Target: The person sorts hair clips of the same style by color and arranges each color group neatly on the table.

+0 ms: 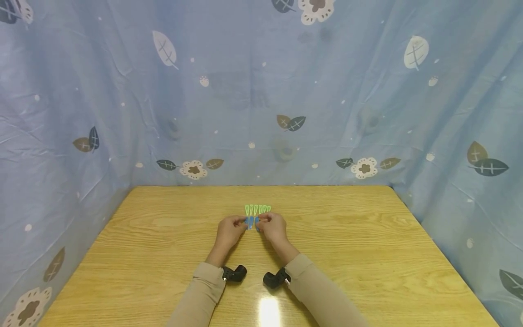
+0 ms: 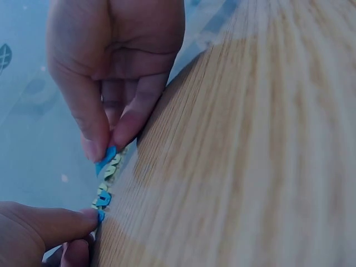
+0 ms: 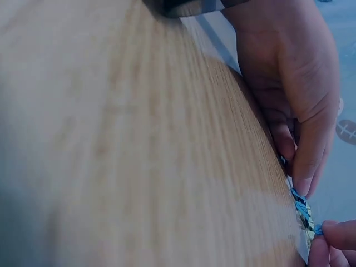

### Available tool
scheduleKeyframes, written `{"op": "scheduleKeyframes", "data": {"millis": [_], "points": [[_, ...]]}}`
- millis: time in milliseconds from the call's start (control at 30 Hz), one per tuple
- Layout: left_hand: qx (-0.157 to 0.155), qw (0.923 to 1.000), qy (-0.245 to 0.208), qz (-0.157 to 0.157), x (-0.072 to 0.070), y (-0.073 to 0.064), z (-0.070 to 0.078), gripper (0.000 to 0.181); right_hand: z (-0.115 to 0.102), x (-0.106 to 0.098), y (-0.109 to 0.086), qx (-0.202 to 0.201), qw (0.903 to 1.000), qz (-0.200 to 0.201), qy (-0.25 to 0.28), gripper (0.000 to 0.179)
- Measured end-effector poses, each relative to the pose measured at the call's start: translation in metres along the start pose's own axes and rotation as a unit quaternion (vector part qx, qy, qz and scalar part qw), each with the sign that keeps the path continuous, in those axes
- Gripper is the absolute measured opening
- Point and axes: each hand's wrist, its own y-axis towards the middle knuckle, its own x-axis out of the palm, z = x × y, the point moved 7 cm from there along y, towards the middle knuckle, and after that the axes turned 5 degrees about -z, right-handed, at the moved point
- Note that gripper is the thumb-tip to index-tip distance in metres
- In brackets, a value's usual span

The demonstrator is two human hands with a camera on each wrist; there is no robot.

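A row of several light green clothespins [image 1: 255,209] lies on the wooden table, their handle ends pointing away from me. Blue clothespins sit at the near side of that row, and a middle one [image 1: 251,222] shows between my two hands. My left hand [image 1: 229,230] pinches a blue clothespin [image 2: 105,158] between thumb and fingertips at the row's left end. From the right, my right hand [image 1: 274,227] holds another blue clothespin [image 2: 100,216] with thumb and forefinger. The fingers partly hide both held pieces. In the right wrist view, blue and green clothespins [image 3: 303,211] crowd together between the hands.
The wooden table [image 1: 347,245] reaches to a blue patterned curtain [image 1: 245,100] at the back and both sides. Black wrist devices are strapped at the left cuff [image 1: 234,274] and right cuff [image 1: 276,278]. A bright reflection lies near the front.
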Motion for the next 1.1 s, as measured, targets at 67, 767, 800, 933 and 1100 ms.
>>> {"op": "scheduleKeyframes", "data": {"millis": [67, 767, 800, 933, 1100], "points": [[0.0, 1.0, 0.004, 0.002, -0.001, 0.001, 0.0, 0.024, 0.001, 0.001, 0.004, 0.002, 1.0, 0.008, -0.004, 0.018], [0.004, 0.9999, 0.005, 0.01, -0.006, 0.001, -0.003, 0.025, -0.003, 0.007, 0.009, 0.027, 0.9942, 0.046, -0.094, 0.013], [0.003, 0.9999, 0.005, 0.011, -0.005, 0.001, -0.003, 0.025, -0.001, 0.006, 0.008, 0.026, 0.9947, 0.047, -0.088, 0.014], [0.0, 0.9999, 0.004, 0.011, -0.006, 0.0, -0.005, 0.025, 0.005, 0.005, 0.007, 0.031, 0.9971, 0.052, -0.047, 0.019], [-0.006, 0.9999, 0.001, 0.009, -0.007, 0.0, -0.005, 0.025, 0.009, 0.004, 0.006, 0.028, 0.9981, 0.053, 0.012, 0.021]]}}
